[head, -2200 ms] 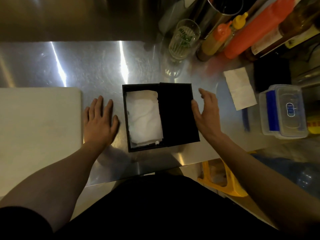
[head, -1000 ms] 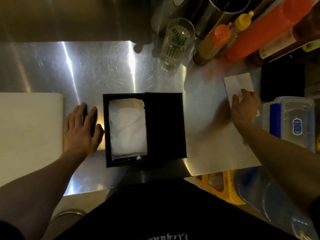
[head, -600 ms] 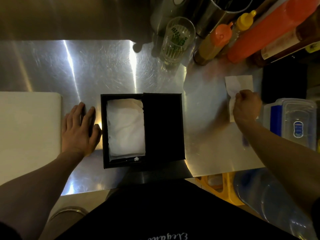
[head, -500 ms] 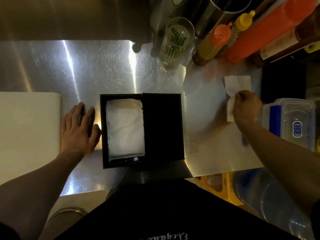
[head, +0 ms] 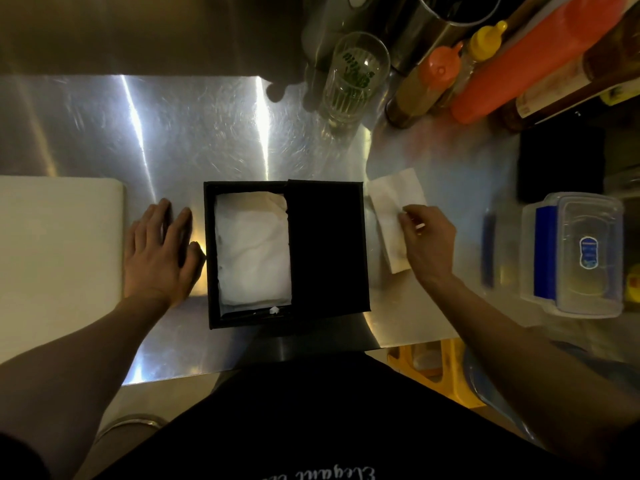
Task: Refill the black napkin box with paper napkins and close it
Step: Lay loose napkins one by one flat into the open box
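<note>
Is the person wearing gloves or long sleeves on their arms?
No. Both the left hand and the right hand are bare, with no gloves, rings or watch showing. The forearms are uncovered too. A dark top with pale lettering shows at the bottom.

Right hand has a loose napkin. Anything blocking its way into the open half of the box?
Partly. The sliding black lid covers the black napkin box's right half, between the right hand's white paper napkin and the open left side.
</note>
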{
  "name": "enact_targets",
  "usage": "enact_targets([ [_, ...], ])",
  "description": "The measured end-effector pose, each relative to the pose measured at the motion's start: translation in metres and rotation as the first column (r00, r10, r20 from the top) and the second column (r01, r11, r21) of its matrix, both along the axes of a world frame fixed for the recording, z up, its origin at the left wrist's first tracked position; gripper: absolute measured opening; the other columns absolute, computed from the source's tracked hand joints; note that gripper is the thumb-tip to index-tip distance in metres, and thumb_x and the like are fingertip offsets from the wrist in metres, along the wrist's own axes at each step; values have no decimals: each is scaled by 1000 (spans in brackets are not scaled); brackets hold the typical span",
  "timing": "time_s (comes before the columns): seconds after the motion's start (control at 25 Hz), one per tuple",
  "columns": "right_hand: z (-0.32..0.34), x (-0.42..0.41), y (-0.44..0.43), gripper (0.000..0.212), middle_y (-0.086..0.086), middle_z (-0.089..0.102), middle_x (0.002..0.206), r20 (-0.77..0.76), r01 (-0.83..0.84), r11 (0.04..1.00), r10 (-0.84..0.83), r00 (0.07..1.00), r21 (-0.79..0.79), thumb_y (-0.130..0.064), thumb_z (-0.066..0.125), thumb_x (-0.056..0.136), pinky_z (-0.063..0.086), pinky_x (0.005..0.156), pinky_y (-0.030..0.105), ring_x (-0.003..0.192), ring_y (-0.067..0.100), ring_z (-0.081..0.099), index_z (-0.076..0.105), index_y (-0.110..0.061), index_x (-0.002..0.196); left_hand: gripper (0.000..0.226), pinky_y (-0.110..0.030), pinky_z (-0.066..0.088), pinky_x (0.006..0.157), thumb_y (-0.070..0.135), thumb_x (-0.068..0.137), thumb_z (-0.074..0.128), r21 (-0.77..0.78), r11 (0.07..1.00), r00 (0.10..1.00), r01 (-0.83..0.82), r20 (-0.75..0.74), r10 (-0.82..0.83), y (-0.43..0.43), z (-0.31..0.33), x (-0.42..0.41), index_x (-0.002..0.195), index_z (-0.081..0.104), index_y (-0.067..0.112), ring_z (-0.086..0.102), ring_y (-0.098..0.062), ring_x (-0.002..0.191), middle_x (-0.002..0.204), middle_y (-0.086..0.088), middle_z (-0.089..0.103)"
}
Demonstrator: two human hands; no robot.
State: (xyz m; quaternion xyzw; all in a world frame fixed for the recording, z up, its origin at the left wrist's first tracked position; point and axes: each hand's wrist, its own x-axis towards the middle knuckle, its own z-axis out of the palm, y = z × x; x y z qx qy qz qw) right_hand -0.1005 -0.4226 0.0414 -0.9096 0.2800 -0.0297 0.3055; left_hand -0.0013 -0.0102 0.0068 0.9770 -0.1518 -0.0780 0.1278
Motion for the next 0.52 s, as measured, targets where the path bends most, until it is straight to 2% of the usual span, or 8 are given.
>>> enact_targets([
  [0.24,-7,-13,8,28,8,63,109,-18,92,996,-92,996,-15,-27,61,93,51,87,32,92,16,61,65,-10,116,61,-44,8,120,41,94,34,5,1000,1000,1,-5,0,1,0,0,150,36,19,19,-35,148,160,-17,24],
  [0.36,-9,-19,6,32,9,61,112,-46,141,990,-142,989,-17,-30,60,94,46,87,26,94,18,60,65,-9,117,61,-44,8,120,41,94,34,4,1000,1000,7,-1,-7,2,-1,-1,150,35,19,18,-35,148,160,-17,23],
  [0.52,-14,-22,6,34,9,61,113,-94,127,992,-128,987,-20,-32,60,93,41,87,23,96,19,59,65,-9,118,60,-43,9,120,40,94,36,-13,1000,1000,6,15,-5,1,-2,-1,149,38,17,21,-37,147,159,-18,26],
])
